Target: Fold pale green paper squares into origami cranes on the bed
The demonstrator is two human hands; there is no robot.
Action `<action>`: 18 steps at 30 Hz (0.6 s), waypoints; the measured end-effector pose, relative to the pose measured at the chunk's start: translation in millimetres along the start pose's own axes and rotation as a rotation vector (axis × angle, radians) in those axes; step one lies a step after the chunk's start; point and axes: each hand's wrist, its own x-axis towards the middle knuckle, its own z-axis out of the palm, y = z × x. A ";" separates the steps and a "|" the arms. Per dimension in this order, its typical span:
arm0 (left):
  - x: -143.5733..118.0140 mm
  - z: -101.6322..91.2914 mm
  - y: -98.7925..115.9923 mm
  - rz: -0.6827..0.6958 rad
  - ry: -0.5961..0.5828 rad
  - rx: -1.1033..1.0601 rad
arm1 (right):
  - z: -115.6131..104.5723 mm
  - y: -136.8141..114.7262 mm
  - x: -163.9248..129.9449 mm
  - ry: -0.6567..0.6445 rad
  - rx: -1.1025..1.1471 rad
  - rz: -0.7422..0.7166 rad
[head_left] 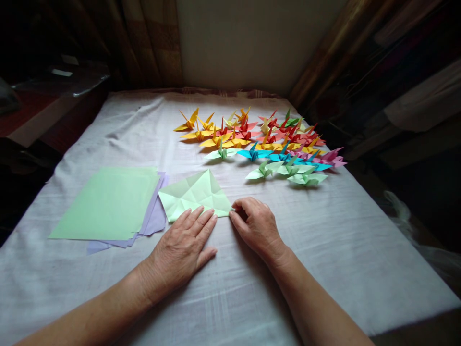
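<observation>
Nearest: both forearms reach in over a white cloth [324,230] covering the table. Left hand [183,245] lies flat, fingers spread and extended, fingertips pressing the near edge of a pale green creased paper square [194,194]; it grips nothing, only pins. Right hand [255,223] is curled, thumb and forefinger pinched on the square's right corner.

The square sits mid-table, just beyond both hands, crossed by fold lines and slightly lifted at the middle.

Judgement: for a clean fold the flat hand should keep the edge anchored while the pinched corner is brought exactly along an existing crease; the soft cloth beneath gives little backing, so firm pressure seems called for.

Left of the square, touching or slightly under its corner: a stack of flat sheets [108,202], green on top, lavender showing beneath. Close enough to catch a sliding elbow.

Farther back, right of centre: a crowd of folded paper cranes [259,144], yellow, red, blue, green, pink, well apart from the hands. Beyond, a pale wall and dark curtains.
</observation>
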 end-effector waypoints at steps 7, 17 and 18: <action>0.5 -0.1 1.5 -0.012 0.006 0.001 | 3.3 -3.5 -0.5 0.022 -0.035 0.004; 1.3 -1.0 1.4 -0.016 -0.007 0.000 | 3.3 -11.6 1.9 -0.003 -0.091 0.079; 1.5 -1.5 1.2 -0.014 -0.007 0.000 | 2.1 -9.9 2.0 -0.010 -0.063 0.078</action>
